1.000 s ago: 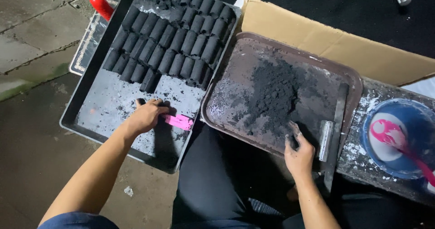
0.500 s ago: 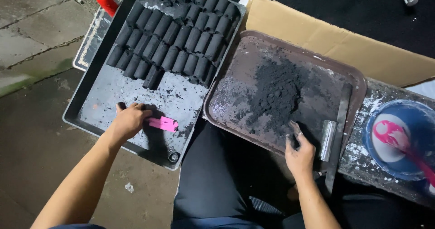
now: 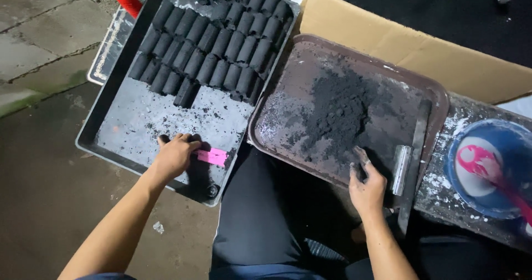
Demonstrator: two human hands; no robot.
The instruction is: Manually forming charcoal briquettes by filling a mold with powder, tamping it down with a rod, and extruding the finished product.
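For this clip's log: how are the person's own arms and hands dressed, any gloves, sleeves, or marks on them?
Both hands are bare, no gloves. The left hand and right hand show dark powder smudges on the fingers. Both forearms are uncovered; a dark blue sleeve edge shows at the bottom of the frame on the left arm. No watch, rings or bands are visible.

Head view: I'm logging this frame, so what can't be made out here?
- Pink piece: the left hand covers one end; grip unclear.
- Right hand: fingertips dark with powder; contact unclear.
- Black rolls: top row cut by the edge.
- Blue bowl: cut by the right edge.
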